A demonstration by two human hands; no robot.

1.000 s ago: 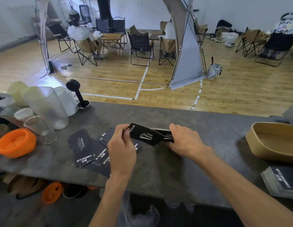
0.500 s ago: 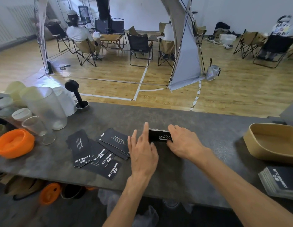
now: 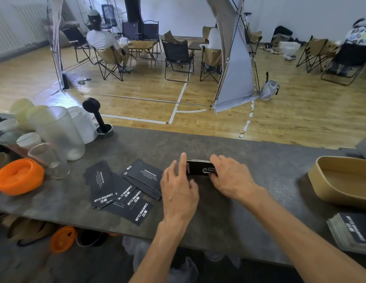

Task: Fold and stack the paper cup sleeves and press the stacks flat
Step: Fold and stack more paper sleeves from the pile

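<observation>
Lying on the dark grey stone-look counter (image 3: 239, 201), a small stack of folded black paper cup sleeves with white lettering (image 3: 199, 168) sits between the two hands; the left hand (image 3: 179, 188) has its fingers spread and extended, the fingertips (image 3: 183, 158) touching the stack's left end; the right hand (image 3: 231, 177) lies curled over the stack's right end, its fingers bent down against the far edge and its thumb tucked at the near edge, so it grips the stack; the stack's height cannot be counted; to the left, about six loose flat black sleeves (image 3: 124, 190) lie fanned and overlapping, just beside the left hand; a second squared stack of black sleeves (image 3: 352, 231) rests at the counter's near right edge, near a tan oval tray (image 3: 329, 193); bare counter lies in front of both hands and between the right hand and the tray; at the far left stand several frosted plastic cups (image 3: 59, 133), one orange round lid (image 3: 18, 176) and one black tamper in a metal ring (image 3: 99, 117).
</observation>
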